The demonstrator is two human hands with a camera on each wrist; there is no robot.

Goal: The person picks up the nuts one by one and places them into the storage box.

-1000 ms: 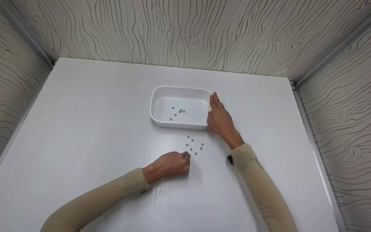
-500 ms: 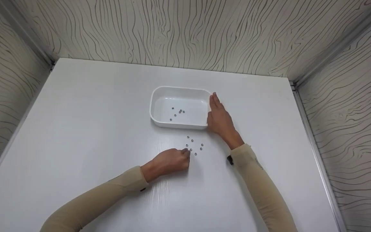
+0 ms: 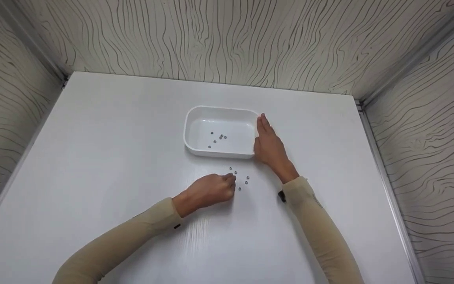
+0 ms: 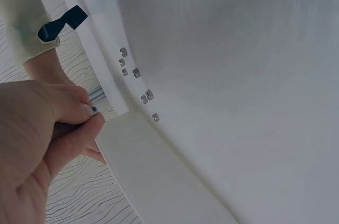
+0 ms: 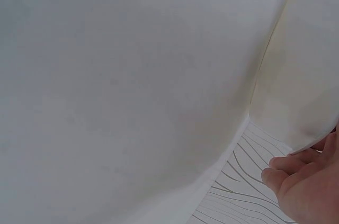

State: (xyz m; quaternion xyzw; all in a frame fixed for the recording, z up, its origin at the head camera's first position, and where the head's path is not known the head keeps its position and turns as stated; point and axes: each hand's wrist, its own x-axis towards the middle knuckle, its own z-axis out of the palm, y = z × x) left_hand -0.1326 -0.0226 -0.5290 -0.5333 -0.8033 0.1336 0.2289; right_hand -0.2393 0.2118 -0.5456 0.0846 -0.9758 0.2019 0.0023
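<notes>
My left hand [image 3: 213,190] is over the near side of a loose group of small metal nuts [image 3: 247,180], its fingers curled in. In the left wrist view, thumb and forefinger pinch one small nut [image 4: 94,109]; only a bit of it shows. Several more nuts [image 4: 136,72] lie on the table beyond the fingertips. Behind them stands a white rectangular tray [image 3: 219,153] with rounded corners. Several nuts [image 3: 215,141] are scattered on its floor, mostly toward the left. My right hand [image 3: 271,146] rests along the tray's right end, with its fingers stretched out against the wall.
Everything stands on a white table [image 3: 132,130]. Panels with a wood-grain line pattern [image 3: 211,43] rise at the back and both sides, joined by metal profiles [image 3: 388,189]. Both forearms reach in from the near side in beige sleeves [image 3: 321,225].
My left hand has moved a little forward over the nuts, and now covers some that showed before. The right hand and the tray have stayed put.
</notes>
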